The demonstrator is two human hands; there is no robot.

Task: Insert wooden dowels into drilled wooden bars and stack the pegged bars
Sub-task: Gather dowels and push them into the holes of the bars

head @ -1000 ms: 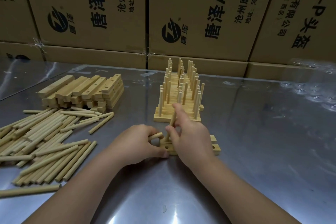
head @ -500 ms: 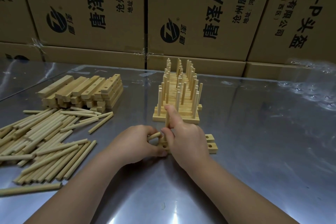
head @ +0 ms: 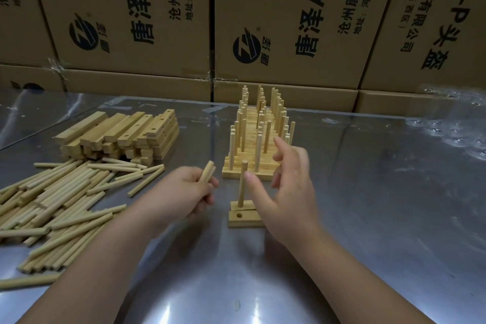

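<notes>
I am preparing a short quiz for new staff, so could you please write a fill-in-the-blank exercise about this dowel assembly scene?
1. The left hand is closed around spare ____.
2. One upright dowel stands in the farther of the two bars in front of the person, while the visible hole in the nearer bar is ____.
3. The right hand is ____, gripping nothing.
4. The pile of loose dowels lies on the person's ____ side of the table.

Missing words: dowels; empty; open; left

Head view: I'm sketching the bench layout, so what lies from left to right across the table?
Loose dowels → stack of drilled bars → left hand holding dowels → bar with one upright dowel → right hand, open.
</notes>
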